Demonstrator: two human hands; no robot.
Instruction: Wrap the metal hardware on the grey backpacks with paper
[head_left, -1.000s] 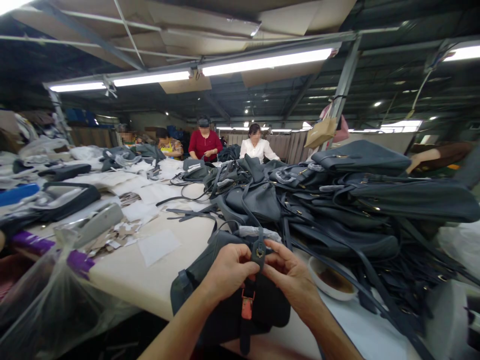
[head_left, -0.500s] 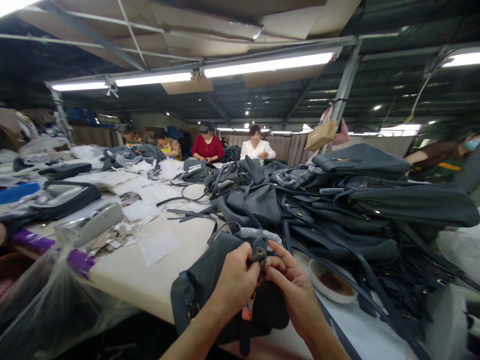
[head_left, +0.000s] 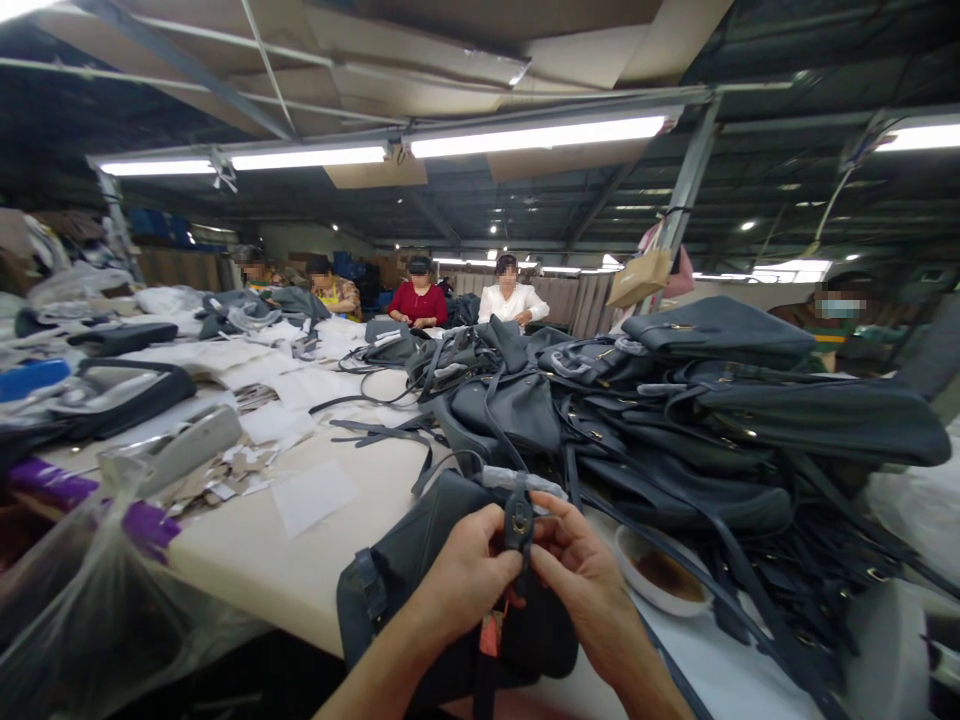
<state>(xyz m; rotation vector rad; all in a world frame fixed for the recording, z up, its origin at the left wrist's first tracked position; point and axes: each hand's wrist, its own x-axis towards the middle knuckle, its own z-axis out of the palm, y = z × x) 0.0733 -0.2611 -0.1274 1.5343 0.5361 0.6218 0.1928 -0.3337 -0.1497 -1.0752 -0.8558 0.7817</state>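
Note:
My left hand [head_left: 469,565] and my right hand [head_left: 574,580] pinch a dark grey leather strap tab [head_left: 519,520] with a gold buckle from either side. The strap belongs to a dark grey leather handbag [head_left: 420,560], which lies on the white table [head_left: 247,545] under my hands. An orange tag [head_left: 490,634] hangs below the tab, partly hidden behind my left wrist. A thin clear plastic strip [head_left: 521,480] lies across the top of the bag, just above my fingers.
A heap of dark grey handbags [head_left: 675,430] with loose straps rises to the right. A white bowl [head_left: 660,572] sits at its foot. Papers and offcuts [head_left: 232,470] lie to the left, beside a plastic sheet [head_left: 90,610]. Several co-workers [head_left: 465,300] sit at the far end.
My hands have drawn closer around the tab, and the orange tag is more hidden. The co-worker at the right has turned toward me, and the view has tilted slightly.

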